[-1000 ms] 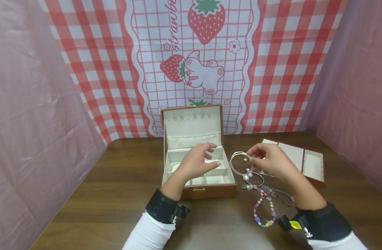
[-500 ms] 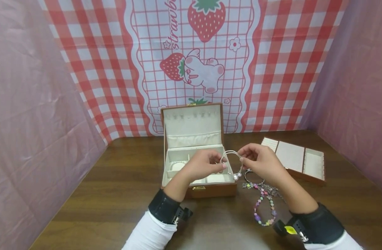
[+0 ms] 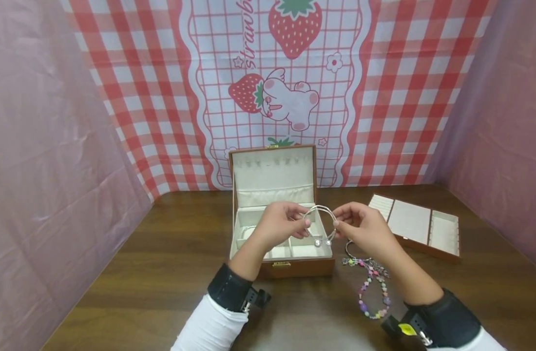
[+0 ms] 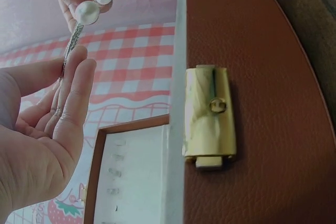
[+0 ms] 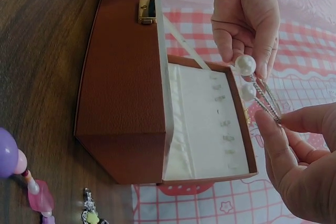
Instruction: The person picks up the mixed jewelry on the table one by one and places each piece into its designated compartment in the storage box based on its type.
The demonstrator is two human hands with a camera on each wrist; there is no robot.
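Wood-grain table [image 3: 171,263]. Pearl-ended bangle [image 3: 318,243] stands upright, pearls lowest, at the open jewelry box's [image 3: 300,267] right side in head view. Left hand [image 3: 279,224] pinches its left edge, right hand [image 3: 365,226] its right; neither nearer.

We see a red-and-white checked cloth [image 3: 408,73] behind the brown table [image 3: 171,243], printed with strawberries [image 3: 295,30] and perhaps a sideways rabbit [image 3: 290,101]; pink curtains [image 3: 62,122] flank both sides.

Free way left of box [image 3: 298,267]; held bangle [image 5: 245,65] obstructs above; raised lid [image 3: 274,175] bars rear, tray [image 3: 410,220] right side.
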